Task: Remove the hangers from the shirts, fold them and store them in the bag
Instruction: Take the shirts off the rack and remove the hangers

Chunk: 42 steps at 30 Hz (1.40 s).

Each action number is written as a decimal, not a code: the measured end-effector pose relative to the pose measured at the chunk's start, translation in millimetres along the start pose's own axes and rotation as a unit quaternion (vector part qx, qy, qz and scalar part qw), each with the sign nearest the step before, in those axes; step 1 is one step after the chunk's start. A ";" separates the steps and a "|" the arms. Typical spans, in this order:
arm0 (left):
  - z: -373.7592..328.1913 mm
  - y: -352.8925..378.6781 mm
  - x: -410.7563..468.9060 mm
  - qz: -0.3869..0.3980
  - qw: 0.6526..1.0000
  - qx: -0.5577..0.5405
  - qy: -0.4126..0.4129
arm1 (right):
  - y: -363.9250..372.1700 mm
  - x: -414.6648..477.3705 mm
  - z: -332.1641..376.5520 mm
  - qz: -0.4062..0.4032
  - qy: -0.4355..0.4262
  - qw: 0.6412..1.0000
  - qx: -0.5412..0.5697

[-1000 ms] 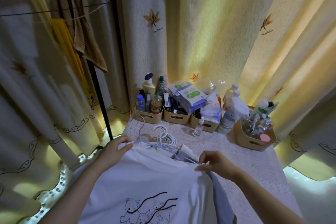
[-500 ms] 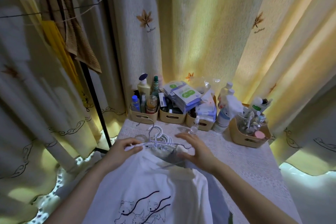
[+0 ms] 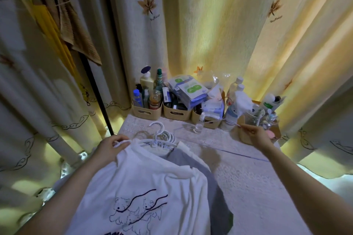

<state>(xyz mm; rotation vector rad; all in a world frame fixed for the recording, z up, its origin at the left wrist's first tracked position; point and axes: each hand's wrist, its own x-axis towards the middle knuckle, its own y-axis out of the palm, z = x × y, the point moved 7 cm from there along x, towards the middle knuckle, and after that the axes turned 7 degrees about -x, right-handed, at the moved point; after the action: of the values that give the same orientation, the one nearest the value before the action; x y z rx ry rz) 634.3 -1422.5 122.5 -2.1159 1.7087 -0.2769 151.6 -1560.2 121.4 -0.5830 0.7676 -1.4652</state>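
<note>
A person's two bare forearms reach forward over a narrow table covered in pale lace-patterned cloth (image 3: pixel 248 177). The left hand (image 3: pixel 111 146) rests at the near-left table edge, fingers curled and pinching the shoulder of a white cotton T-shirt printed with dark-outlined bears (image 3: pixel 137 192), together with the end of a white plastic hanger. That shirt lies flat, running from the left hand back toward the person. Under it, to the right of the left hand, a grey shirt (image 3: pixel 202 170) shows. Just beyond the left hand, a bunch of white plastic hangers (image 3: pixel 162 137) lies with hooks pointing away.

The right hand (image 3: pixel 255 136) is lifted near the far-right table edge, thumb and forefinger pressed together on a thin white thread or stick (image 3: pixel 236 124); what it is cannot be told. Between the two hands the tablecloth lies bare, and bare cloth also stretches along the right forearm to the right table edge. Beyond the hands, a row of beige plastic baskets crowded with bottles and packets (image 3: pixel 175 105) fills the far edge, and a small clear glass bottle (image 3: pixel 198 125) stands in front of them. Yellow-cream curtains (image 3: pixel 219 34) close in behind and on both sides.

Half a second ago the right hand lay spread on the hangers beside the left; now it has swung out right, well apart. The left hand has kept its grip.
</note>
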 end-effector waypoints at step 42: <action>32.1 30.0 42.3 0.178 0.981 0.062 0.036 | 48.2 2.3 -3.4 -0.139 0.081 0.985 -0.064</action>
<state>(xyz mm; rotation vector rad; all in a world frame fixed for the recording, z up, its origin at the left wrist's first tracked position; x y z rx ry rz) 630.2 -1462.6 76.7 -1.6923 2.0148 -0.3463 180.2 -1560.0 82.4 -0.6951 0.9418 -1.7459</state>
